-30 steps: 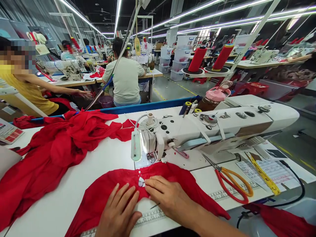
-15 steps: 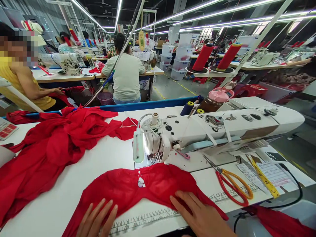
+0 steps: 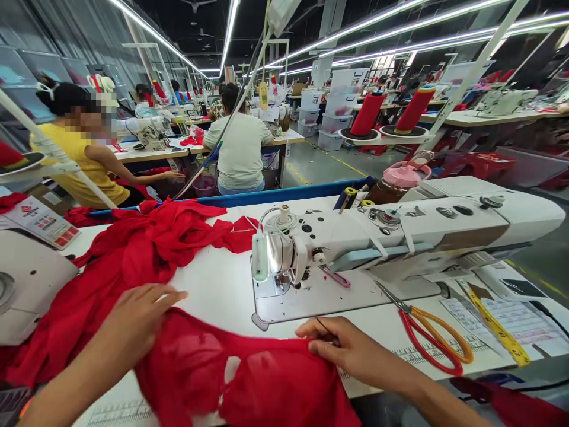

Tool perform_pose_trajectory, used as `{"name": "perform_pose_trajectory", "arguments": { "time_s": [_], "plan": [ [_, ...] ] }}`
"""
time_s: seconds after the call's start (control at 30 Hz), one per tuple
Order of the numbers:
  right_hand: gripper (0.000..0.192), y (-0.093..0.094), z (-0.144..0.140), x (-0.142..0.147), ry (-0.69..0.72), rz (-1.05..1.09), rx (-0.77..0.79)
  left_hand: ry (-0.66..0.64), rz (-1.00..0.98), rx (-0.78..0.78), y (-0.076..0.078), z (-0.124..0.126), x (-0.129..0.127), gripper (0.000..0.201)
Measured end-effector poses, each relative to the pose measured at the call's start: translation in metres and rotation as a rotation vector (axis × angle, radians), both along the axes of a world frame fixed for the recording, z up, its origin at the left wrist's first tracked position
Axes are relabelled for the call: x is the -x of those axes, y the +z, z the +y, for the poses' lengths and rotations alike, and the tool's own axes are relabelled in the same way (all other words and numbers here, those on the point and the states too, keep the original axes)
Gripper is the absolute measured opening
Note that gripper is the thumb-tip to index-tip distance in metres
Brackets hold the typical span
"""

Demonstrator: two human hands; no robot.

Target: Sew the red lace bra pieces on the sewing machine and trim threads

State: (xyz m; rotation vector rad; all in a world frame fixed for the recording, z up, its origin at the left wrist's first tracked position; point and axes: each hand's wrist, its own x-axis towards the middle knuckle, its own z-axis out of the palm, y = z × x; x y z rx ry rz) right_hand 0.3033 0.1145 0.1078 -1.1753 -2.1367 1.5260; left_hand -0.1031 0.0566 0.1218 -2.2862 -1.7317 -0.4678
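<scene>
Counts at my bench

I count two hands (image 3: 133,323) (image 3: 351,350), one scissors (image 3: 433,338) right of them, two cones (image 3: 368,114) (image 3: 414,110) beyond.

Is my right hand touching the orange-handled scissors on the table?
Apart. In the head view the right hand pinches the red garment piece, and bare white table lies between it and the scissors.
</scene>
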Motion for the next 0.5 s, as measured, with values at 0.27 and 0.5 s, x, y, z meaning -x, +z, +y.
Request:
{"name": "perform_pose_trajectory", "arguments": {
  "time_s": [0.27,0.5],
  "plan": [
    [0.020,-0.033,0.004,0.007,-0.078,-0.159,-0.345,-0.121,-0.323,-0.082,-0.072,-0.016,-0.127,0.014],
    [0.016,-0.026,-0.011,0.046,0.184,-0.255,-0.759,-0.035,-0.366,-0.082,-0.099,-0.034,-0.144,0.011]
  ]
}}
